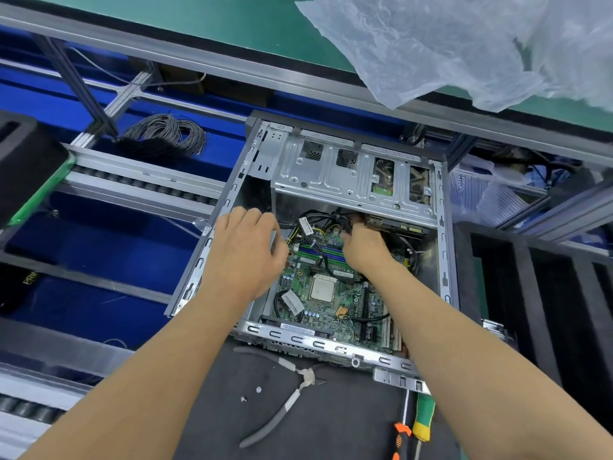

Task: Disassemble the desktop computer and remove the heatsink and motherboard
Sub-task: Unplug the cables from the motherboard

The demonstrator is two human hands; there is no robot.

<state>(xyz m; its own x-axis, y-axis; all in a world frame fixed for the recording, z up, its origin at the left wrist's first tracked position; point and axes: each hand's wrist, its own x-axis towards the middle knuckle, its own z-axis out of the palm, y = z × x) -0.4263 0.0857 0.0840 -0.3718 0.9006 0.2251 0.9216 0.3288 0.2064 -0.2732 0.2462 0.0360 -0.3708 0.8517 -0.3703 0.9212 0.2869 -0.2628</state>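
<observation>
Motherboard (326, 293) lies in the open case (442, 260) beneath both my hands: left hand (247, 250) loosely curled, empty; right hand (363, 245) pinching black cables (345, 224).

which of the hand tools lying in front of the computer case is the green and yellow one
The screwdriver at the right, beside the orange-handled tool; the pliers are grey.

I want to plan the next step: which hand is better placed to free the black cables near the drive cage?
Right. The right hand already grips the black cables there; the left hand is further left.
</observation>
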